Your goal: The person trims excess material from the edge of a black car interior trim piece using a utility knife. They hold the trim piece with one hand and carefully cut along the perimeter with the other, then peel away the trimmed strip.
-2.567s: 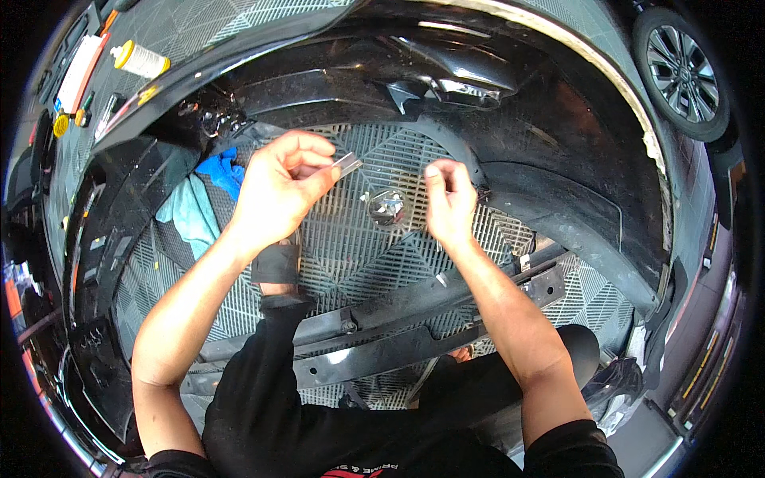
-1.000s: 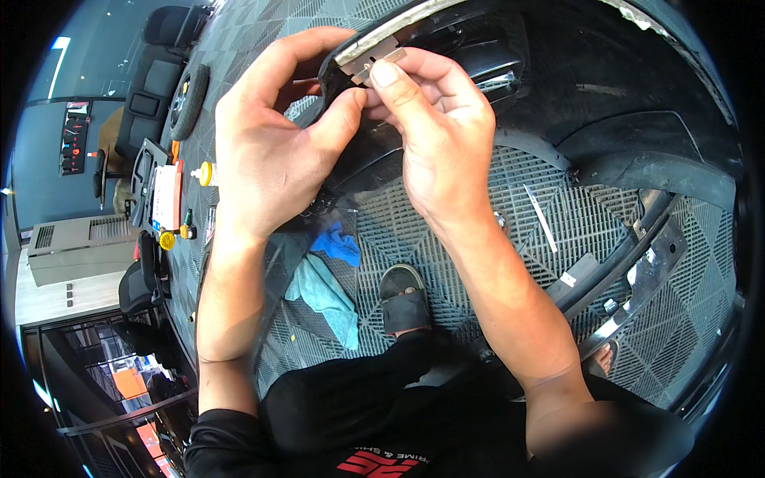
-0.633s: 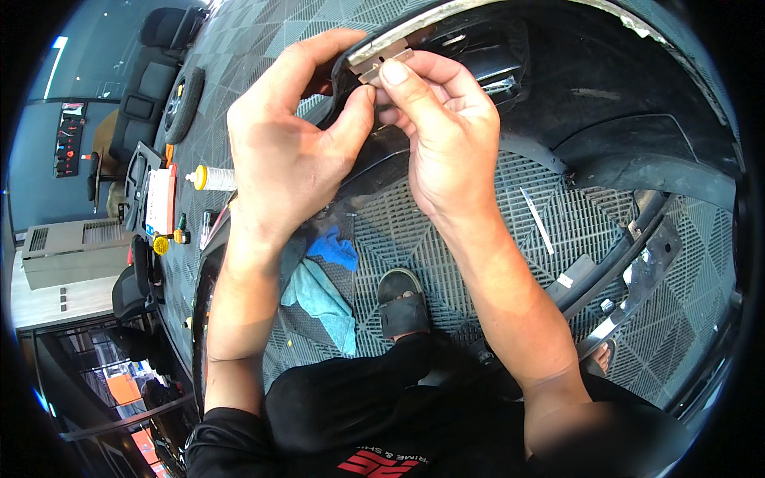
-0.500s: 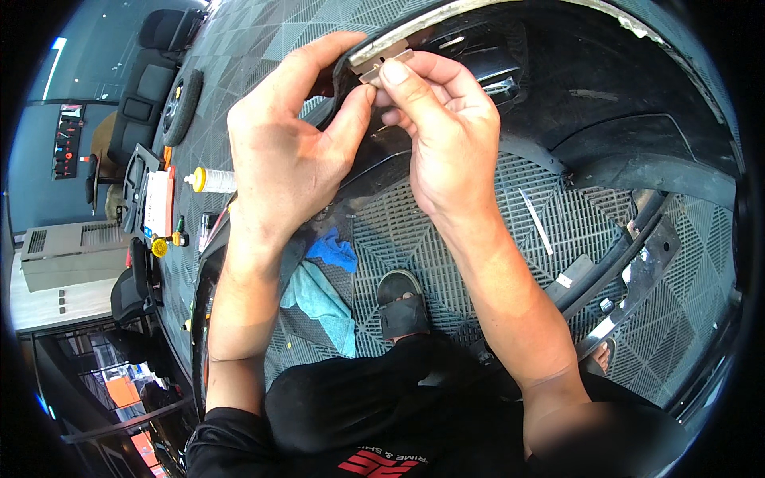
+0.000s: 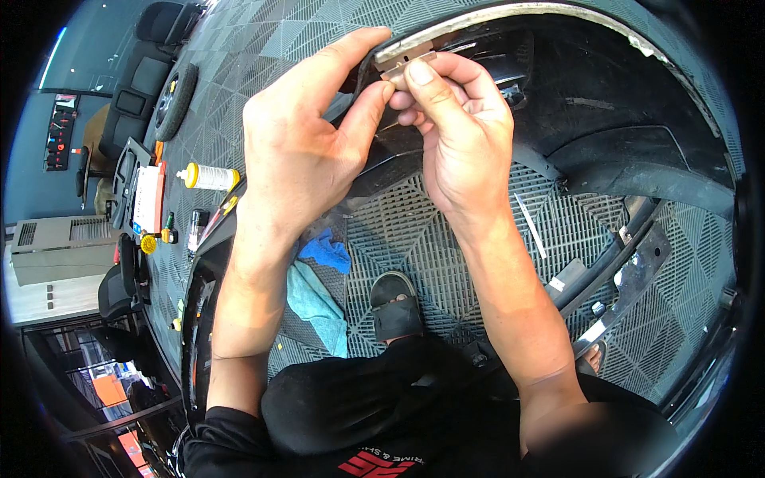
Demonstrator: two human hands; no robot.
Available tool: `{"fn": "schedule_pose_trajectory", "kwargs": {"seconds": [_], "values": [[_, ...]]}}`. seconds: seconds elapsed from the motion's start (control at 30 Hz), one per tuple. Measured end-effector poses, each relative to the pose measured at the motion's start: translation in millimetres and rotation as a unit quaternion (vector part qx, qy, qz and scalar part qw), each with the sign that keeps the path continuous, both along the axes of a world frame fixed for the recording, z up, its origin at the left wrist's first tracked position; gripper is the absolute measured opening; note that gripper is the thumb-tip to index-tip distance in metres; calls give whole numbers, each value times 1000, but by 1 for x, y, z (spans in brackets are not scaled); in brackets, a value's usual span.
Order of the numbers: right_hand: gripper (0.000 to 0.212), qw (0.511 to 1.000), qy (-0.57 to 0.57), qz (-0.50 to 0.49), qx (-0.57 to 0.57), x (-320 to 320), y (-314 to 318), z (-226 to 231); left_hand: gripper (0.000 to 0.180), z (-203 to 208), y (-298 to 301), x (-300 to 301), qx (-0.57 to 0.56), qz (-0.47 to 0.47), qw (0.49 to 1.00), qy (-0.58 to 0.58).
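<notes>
A large black car bumper (image 5: pixel 590 99) arches across the top of the view, its curved rim edged with a whitish, flaking strip (image 5: pixel 510 11). My right hand (image 5: pixel 470 135) pinches a thin metal razor blade (image 5: pixel 408 60) between thumb and fingers, its edge against the inner side of that rim. Beside it, my left hand (image 5: pixel 299 143) grips the bumper's corner, forefinger over the outside and thumb on the inside, with the thumb tip close to the blade. The left hand's other fingers are hidden.
Below lie a blue cloth (image 5: pixel 327 252), a teal towel (image 5: pixel 317 307), a white strip (image 5: pixel 531 225) and a black trim piece (image 5: pixel 629 291) on the grid floor. Left are a yellow-capped bottle (image 5: pixel 209 177), a round yellow brush (image 5: pixel 148 244), a wheel (image 5: pixel 175 102) and car seats (image 5: pixel 131 99).
Both hands and the bumper's corner appear slightly further right, while the floor items shift a little left as the view moves. Blade and grip look much the same.
</notes>
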State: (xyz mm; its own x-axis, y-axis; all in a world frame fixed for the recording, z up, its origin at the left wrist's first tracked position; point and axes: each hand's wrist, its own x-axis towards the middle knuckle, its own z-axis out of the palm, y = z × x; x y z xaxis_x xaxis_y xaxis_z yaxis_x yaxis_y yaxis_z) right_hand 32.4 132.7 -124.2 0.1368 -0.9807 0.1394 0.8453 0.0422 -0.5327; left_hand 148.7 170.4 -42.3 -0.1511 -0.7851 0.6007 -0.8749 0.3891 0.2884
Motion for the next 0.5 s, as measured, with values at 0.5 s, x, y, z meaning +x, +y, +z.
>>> {"fn": "schedule_pose_trajectory", "kwargs": {"seconds": [0.5], "values": [[19,993,108,24,43,-16,2,20,42,-3,2,6,-29,-13,999,-25]]}}
